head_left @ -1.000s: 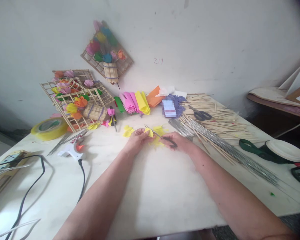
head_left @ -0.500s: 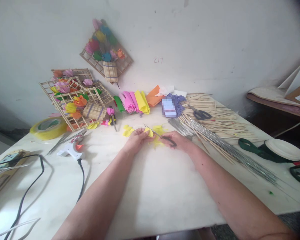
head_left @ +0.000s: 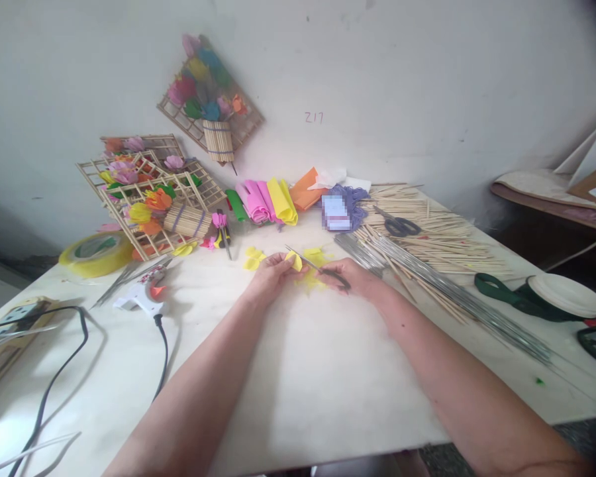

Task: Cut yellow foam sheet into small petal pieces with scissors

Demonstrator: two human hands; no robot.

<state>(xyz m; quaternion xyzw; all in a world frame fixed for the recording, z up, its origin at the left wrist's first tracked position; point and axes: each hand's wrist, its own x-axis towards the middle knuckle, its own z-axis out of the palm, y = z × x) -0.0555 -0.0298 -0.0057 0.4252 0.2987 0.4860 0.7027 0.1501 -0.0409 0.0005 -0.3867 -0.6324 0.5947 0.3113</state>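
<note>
My left hand (head_left: pixel 273 275) pinches a small yellow foam piece (head_left: pixel 295 261) over the white table (head_left: pixel 302 371). My right hand (head_left: pixel 353 278) grips a pair of scissors (head_left: pixel 318 265), whose blades point left across the yellow piece. More yellow foam scraps (head_left: pixel 312 278) lie under and between the hands, and cut yellow petals (head_left: pixel 253 258) rest just left of them.
Rolled foam sheets (head_left: pixel 268 201) and stick-frame flower crafts (head_left: pixel 153 205) stand at the back. Bamboo skewers (head_left: pixel 427 235) with black scissors (head_left: pixel 400 226) and metal wires (head_left: pixel 457 298) lie right. A glue gun (head_left: pixel 142 295), yellow tape roll (head_left: pixel 97 254) and cords (head_left: pixel 54 377) lie left. Green ribbon (head_left: pixel 506 295) lies far right.
The view has shifted slightly. Both hands stay together at the same spot with the scissors on the yellow piece.
</note>
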